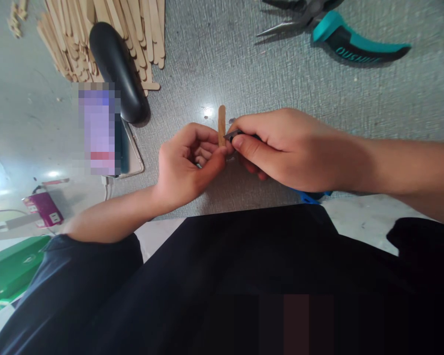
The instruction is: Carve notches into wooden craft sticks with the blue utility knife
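My left hand (187,165) is closed around a short wooden craft stick (222,123), held upright with its rounded tip showing above my thumb. My right hand (286,148) is wrapped round a cutter with a blue handle (311,197). Its dark metal blade tip (232,134) touches the side of the stick, just above my left thumb. Both hands meet over a grey textured mat (214,59), close to its near edge. Most of the cutter is hidden inside my right fist.
A pile of wooden craft sticks (140,29) lies at the mat's far left, with a black rounded object (118,69) on it. Beside that lies a phone (129,153). Teal-handled long-nose pliers (340,37) rest at the far right. A green object (11,266) and a purple box (44,209) sit on the floor, left.
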{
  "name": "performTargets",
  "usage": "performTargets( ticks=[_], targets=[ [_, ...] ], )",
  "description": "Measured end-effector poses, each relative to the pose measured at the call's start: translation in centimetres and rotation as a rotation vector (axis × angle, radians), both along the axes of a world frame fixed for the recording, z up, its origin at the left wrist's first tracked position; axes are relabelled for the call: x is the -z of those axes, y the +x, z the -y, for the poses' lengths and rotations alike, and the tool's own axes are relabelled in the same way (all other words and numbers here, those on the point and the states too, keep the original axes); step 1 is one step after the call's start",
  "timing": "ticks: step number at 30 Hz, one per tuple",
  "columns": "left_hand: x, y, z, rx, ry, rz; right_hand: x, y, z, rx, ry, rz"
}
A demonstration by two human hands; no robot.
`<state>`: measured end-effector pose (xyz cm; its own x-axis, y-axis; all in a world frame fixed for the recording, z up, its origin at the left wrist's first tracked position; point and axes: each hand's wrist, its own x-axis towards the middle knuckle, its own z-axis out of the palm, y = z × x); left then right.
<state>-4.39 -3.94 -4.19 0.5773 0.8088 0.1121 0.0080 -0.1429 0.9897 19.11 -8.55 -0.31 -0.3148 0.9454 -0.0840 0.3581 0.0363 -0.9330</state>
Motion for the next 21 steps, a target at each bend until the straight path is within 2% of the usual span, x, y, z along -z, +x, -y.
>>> performTargets(
  ticks=[7, 12, 17, 21],
  targets=[
    [0.22, -0.07, 0.09, -0.027, -0.060, -0.038, 0.38, -0.03, 0.33, 0.023, -0.015, -0.006],
    [0.04, -0.37, 0.19, 0.002, -0.027, -0.045, 0.36, -0.18, 0.32, 0.045, -0.013, -0.007],
    [-0.01, -0.48, 0.07, 0.024, 0.079, -0.056, 0.28, -0.26, 0.38, 0.036, 0.007, 0.017],
    [0.00, -0.51, 0.02, 0.045, 0.019, -0.074, 0.43, -0.28, 0.60, 0.041, 0.024, 0.041]
  ],
)
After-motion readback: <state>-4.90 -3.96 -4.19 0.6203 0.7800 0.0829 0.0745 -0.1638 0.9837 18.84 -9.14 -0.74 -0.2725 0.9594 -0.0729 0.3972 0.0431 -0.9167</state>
